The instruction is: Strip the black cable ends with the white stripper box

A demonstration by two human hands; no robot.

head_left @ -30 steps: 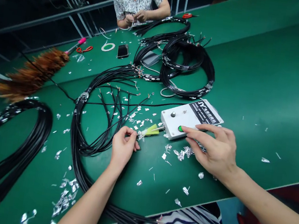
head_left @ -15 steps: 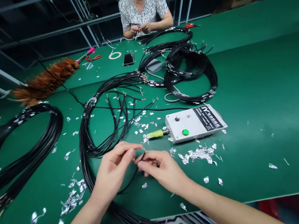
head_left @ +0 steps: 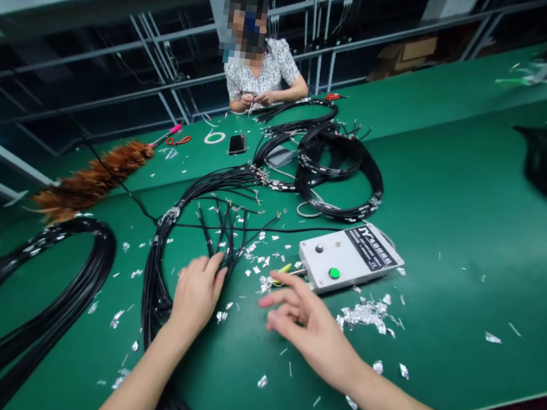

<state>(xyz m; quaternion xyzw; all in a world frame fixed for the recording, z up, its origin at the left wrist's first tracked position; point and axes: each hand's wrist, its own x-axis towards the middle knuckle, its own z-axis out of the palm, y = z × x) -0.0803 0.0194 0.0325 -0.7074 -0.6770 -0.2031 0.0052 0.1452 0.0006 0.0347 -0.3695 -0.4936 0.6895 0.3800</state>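
Observation:
My left hand is closed on black cable among loose ends that fan out on the green table; its palm hides how many strands it grips. My right hand hovers with fingers spread and nothing in them, just below a yellow-green tip. That tip sticks out of a white control box with a black knob and a green button. A large bundle of black cables curves round to the left of my left hand. Scraps of silver foil lie in a heap near my right hand.
Coiled black cables lie beyond the box, and another bundle at left. A brown feather duster, red-handled scissors, a phone and a tape roll lie farther back. A co-worker sits across the table.
My hands, earlier together at one black cable end, have parted. The left has moved up to the loose cable ends; the right has let go and spread its fingers. The view has tilted up.

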